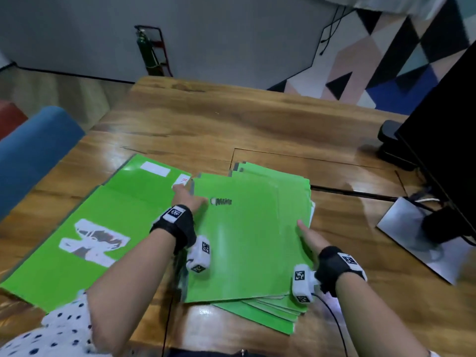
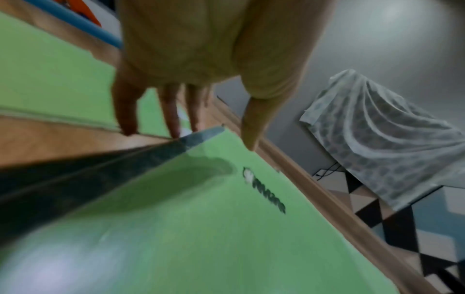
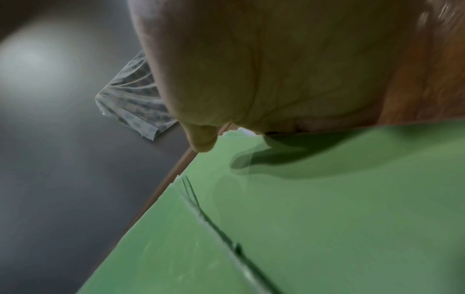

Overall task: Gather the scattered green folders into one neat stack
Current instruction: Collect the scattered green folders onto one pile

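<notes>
Your left grip (image 1: 188, 200) sets straight fingers at the stack (image 1: 244, 243) edge. Your right grip (image 1: 309, 239) meets its other edge; hold unclear.

green folder stack (image 1: 247, 235): loose, edges fanned | open green folder (image 1: 103, 215): flat, just left, white patches
</notes>
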Motion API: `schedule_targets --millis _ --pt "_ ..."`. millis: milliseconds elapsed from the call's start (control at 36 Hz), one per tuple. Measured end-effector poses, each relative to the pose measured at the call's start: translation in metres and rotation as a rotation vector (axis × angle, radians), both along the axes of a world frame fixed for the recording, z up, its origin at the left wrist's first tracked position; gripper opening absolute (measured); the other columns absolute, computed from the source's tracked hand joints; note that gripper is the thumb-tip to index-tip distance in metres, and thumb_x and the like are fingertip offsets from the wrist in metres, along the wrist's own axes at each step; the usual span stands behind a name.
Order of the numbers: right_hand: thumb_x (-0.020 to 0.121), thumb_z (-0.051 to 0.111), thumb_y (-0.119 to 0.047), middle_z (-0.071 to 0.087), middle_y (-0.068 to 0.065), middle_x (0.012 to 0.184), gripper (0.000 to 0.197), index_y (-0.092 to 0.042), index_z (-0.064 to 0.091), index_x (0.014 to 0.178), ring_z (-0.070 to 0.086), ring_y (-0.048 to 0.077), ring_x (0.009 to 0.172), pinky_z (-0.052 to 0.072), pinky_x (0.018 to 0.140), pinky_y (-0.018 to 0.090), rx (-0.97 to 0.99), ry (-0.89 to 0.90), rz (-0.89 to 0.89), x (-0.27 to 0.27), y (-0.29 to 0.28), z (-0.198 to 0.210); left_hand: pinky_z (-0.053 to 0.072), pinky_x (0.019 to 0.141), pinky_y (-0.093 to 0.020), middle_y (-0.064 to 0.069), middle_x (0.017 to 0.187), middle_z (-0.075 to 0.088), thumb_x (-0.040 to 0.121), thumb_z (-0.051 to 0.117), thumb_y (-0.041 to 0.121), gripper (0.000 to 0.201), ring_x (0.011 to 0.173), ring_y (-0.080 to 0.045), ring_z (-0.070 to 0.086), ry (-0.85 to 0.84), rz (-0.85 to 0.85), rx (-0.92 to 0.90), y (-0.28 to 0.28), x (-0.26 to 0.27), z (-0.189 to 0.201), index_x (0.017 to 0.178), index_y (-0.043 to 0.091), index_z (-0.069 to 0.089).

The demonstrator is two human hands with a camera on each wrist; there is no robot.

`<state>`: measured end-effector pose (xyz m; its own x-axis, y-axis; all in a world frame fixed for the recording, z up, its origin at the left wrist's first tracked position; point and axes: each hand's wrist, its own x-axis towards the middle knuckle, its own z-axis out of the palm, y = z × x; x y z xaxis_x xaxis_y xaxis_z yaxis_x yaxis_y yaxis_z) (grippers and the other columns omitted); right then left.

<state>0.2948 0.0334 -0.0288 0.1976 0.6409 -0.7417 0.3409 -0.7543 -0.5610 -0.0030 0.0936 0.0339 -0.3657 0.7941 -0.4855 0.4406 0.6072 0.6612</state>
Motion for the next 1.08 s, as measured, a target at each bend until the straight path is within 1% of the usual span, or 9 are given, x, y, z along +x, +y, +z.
schedule_targets --millis 194,333,472,528,611,750,805,889,1083 --pt "0.086 0.043 -0.066 0.029 0.018 0.152 0.088 -0.002 0.028 0.146 0.034 0.032 0.137 0.027 0.112 0.043 0.005 -0.03 -0.004 -0.005 0.004 -0.007 0.045 0.093 -0.035 -0.02 0.132 0.053 0.085 0.069 0.023 0.059 0.118 -0.032 0.054 -0.08 -0.112 -0.327 -0.043 0.01 -0.029 0.131 -0.005 0.045" --pt "0.03 0.039 -0.102 0.023 0.013 0.156 0.153 -0.01 0.02 0.15 0.03 0.029 0.14 0.024 0.112 0.043 0.048 -0.021 -0.013 0.0 0.012 -0.038 0.037 0.108 -0.043 -0.009 0.15 0.034 0.081 0.073 0.023 0.092 0.132 -0.031 0.041 -0.168 -0.292 -0.163 -0.035 0.031 -0.034 0.15 0.014 0.013" --pt "0.033 0.04 -0.101 0.023 0.013 0.156 0.149 -0.011 0.021 0.15 0.031 0.03 0.14 0.026 0.112 0.046 0.049 -0.036 0.019 -0.001 0.009 -0.031 0.029 0.113 -0.044 -0.007 0.159 0.012 0.083 0.068 0.04 0.108 0.141 -0.028 0.029 -0.19 -0.392 -0.165 -0.036 0.047 -0.033 0.15 0.023 -0.014" --pt "0.052 0.045 -0.093 0.023 0.015 0.155 0.131 -0.009 0.02 0.15 0.032 0.032 0.139 0.028 0.11 0.047 0.036 -0.052 0.022 -0.005 0.007 -0.02 0.029 0.113 -0.046 -0.007 0.159 0.01 0.081 0.068 0.043 0.111 0.141 -0.029 0.028 -0.161 -0.427 -0.166 -0.038 0.047 -0.038 0.149 0.024 -0.019" --pt "0.078 0.055 -0.067 0.029 0.02 0.152 0.102 0.0 0.021 0.147 0.036 0.034 0.135 0.032 0.108 0.046 0.05 -0.145 -0.005 -0.005 0.009 -0.02 0.03 0.111 -0.042 -0.009 0.159 0.009 0.083 0.063 0.048 0.109 0.14 -0.03 0.03 -0.071 -0.523 -0.195 -0.042 0.042 -0.04 0.148 0.024 -0.021" --pt "0.082 0.061 -0.056 0.038 0.023 0.145 0.091 0.005 0.03 0.142 0.045 0.035 0.128 0.038 0.103 0.042 0.04 -0.254 0.011 -0.004 0.015 -0.024 0.027 0.112 -0.044 -0.005 0.158 0.014 0.083 0.054 0.061 0.097 0.14 -0.029 0.029 -0.044 -0.417 -0.166 -0.046 0.008 -0.045 0.152 0.026 -0.006" --pt "0.082 0.061 -0.056 0.037 0.023 0.146 0.092 0.005 0.028 0.142 0.043 0.035 0.129 0.038 0.104 0.043 0.042 -0.279 0.012 -0.007 0.015 -0.024 0.02 0.114 -0.053 -0.009 0.157 0.019 0.075 0.05 0.072 0.1 0.141 -0.032 0.027 0.233 -0.303 -0.152 -0.05 -0.017 -0.05 0.151 0.025 0.007" --pt "0.083 0.062 -0.053 0.036 0.023 0.146 0.09 0.005 0.026 0.143 0.043 0.036 0.13 0.038 0.104 0.043 0.062 -0.308 -0.012 -0.012 0.014 -0.024 0.003 0.113 -0.06 -0.019 0.158 0.004 0.084 0.038 0.067 0.093 0.144 -0.04 0.006 0.686 -0.23 -0.325 -0.058 -0.056 -0.058 0.152 0.013 0.004" --pt "0.084 0.058 -0.057 0.035 0.023 0.147 0.094 0.005 0.022 0.145 0.045 0.036 0.128 0.04 0.101 0.042 0.046 -0.346 0.004 -0.016 0.012 -0.022 0.0 0.115 -0.057 -0.017 0.158 0.002 0.083 0.015 0.076 0.098 0.146 -0.036 0.007 0.771 -0.345 -0.453 -0.082 -0.079 -0.073 0.151 0.007 0.004"
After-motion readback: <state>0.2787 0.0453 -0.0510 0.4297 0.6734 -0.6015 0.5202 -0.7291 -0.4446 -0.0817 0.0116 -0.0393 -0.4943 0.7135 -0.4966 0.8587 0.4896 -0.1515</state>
